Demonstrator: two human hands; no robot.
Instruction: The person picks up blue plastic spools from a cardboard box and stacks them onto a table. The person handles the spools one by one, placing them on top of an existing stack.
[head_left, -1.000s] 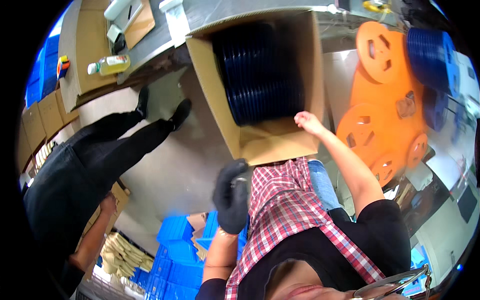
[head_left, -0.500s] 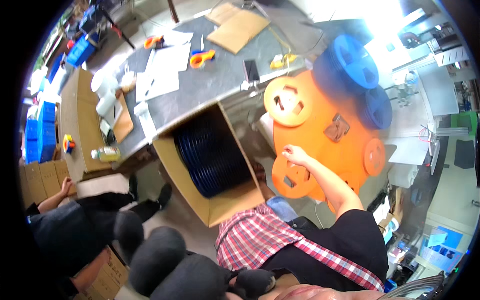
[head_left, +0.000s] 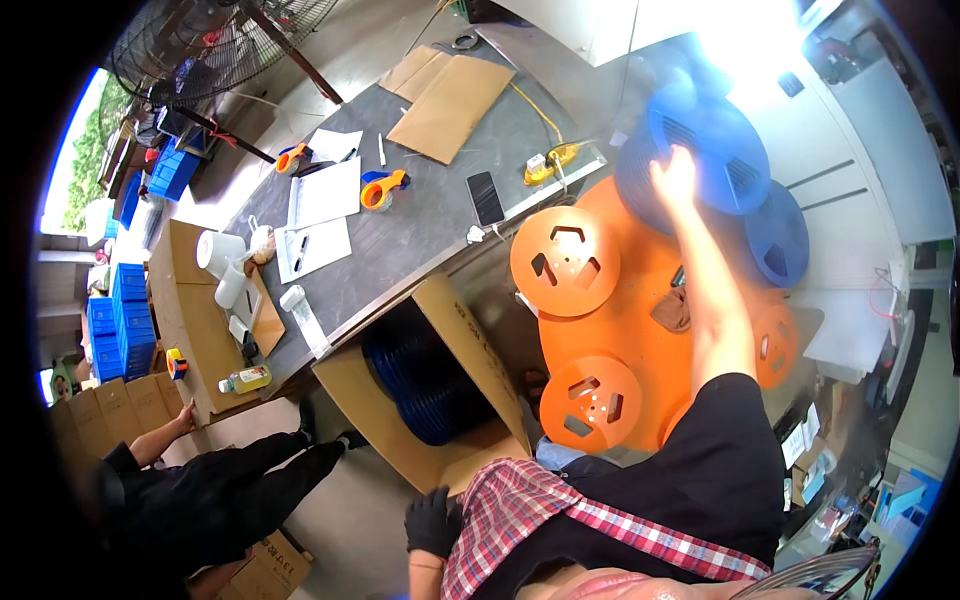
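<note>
My bare right hand (head_left: 675,178) reaches out to a stack of blue plastic reels (head_left: 715,155) at the far right. Its fingers are apart at the front of the stack; glare hides whether they touch it. Beside the near edge of an open cardboard box (head_left: 400,435), my left hand (head_left: 434,522) in a black glove is open and holds nothing I can see. Dark blue reels (head_left: 440,405) lie on edge in rows inside that box. Orange reels (head_left: 566,262) sit around a wide orange surface (head_left: 625,335) to the right, with a brown cloth-like thing (head_left: 671,311) on it.
A grey worktable (head_left: 400,190) holds flat cardboard (head_left: 455,105), papers (head_left: 325,195), orange-handled tools (head_left: 384,190), a phone (head_left: 485,199) and a yellow power strip (head_left: 550,165). At left, another person (head_left: 220,490) stands near a bottle (head_left: 245,380). Blue bins (head_left: 128,315) are stacked behind.
My right hand has moved from the near orange reel out to the blue stack. My gloved left hand has gone from close in front of the camera down beside the box.
</note>
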